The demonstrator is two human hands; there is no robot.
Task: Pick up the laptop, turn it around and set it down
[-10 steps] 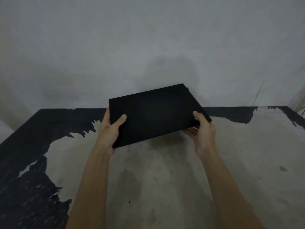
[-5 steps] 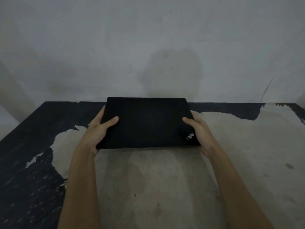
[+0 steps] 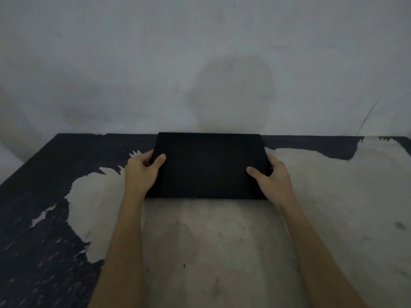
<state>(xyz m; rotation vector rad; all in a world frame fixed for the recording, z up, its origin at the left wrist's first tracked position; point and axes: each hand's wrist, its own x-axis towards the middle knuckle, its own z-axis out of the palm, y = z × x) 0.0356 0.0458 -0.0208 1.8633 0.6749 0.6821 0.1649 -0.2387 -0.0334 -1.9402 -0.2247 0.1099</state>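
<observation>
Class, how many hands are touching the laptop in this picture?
2. The left hand grips the laptop by its left edge; the right hand grips its right edge.

wall (image 3: 133,63): grey, stained | table (image 3: 222,252): black coating peeled to pale patches | light: dim

No readable text, label, brand mark or number anywhere. Checked the flat black closed laptop (image 3: 209,165): its lid is plain matte black from the left hand's (image 3: 141,172) thumb across to the right hand's (image 3: 272,180) thumb (near right corner lies under that hand's palm, so hidden). Worn table top with peeling black coating (image 3: 222,241) carries stains only, no lettering. Grey wall (image 3: 200,52) behind shows smudges, no signs.
</observation>
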